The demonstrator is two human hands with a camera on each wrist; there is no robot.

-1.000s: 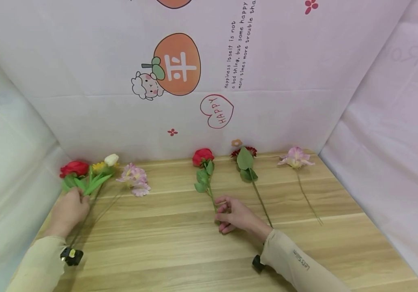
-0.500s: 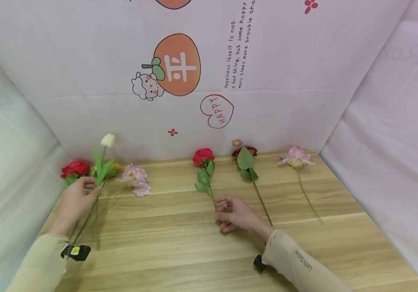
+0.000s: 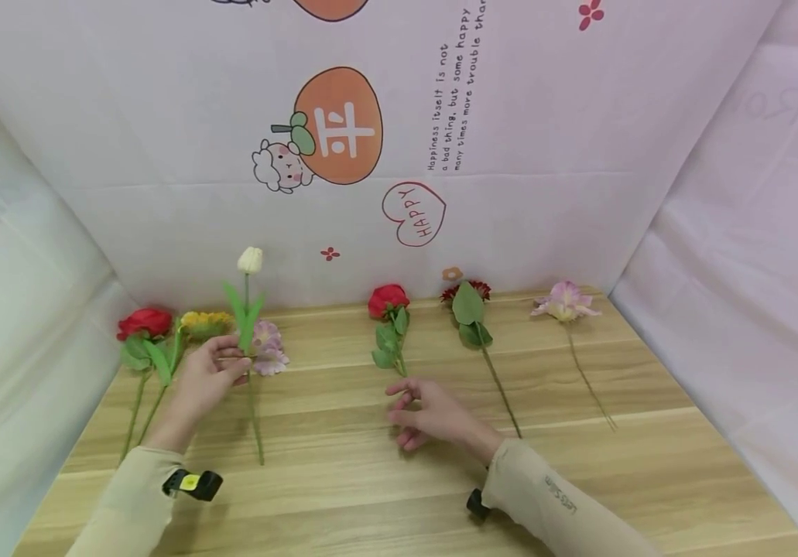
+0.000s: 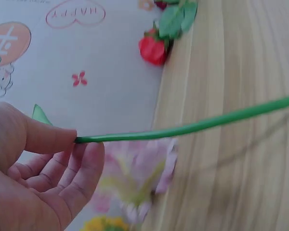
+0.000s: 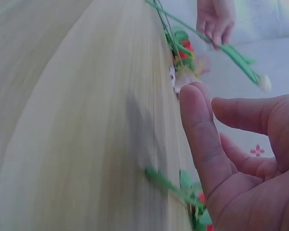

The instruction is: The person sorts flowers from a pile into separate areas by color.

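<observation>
A red flower (image 3: 144, 323) and a yellow flower (image 3: 206, 325) lay far left on the worktop (image 3: 329, 441). The left hand's (image 3: 209, 377) fingers pinched a white tulip (image 3: 246, 326) in front of a pink flower (image 3: 269, 360). Rightward, near a red rose (image 3: 388, 302), the right hand (image 3: 433, 414) held nothing, fingers loosely bent.

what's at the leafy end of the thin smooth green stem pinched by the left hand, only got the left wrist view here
Observer: The head view shows a creamy white, tulip-shaped bud at that end of the thin green stem.
Operator: is the right hand holding anything
Observer: No, the right wrist view shows nothing between its fingers.
Operator: what lies right of the dark red flower with broad green leaves
Observer: A pale pink-purple, ruffled flower, seen in the head view.
</observation>
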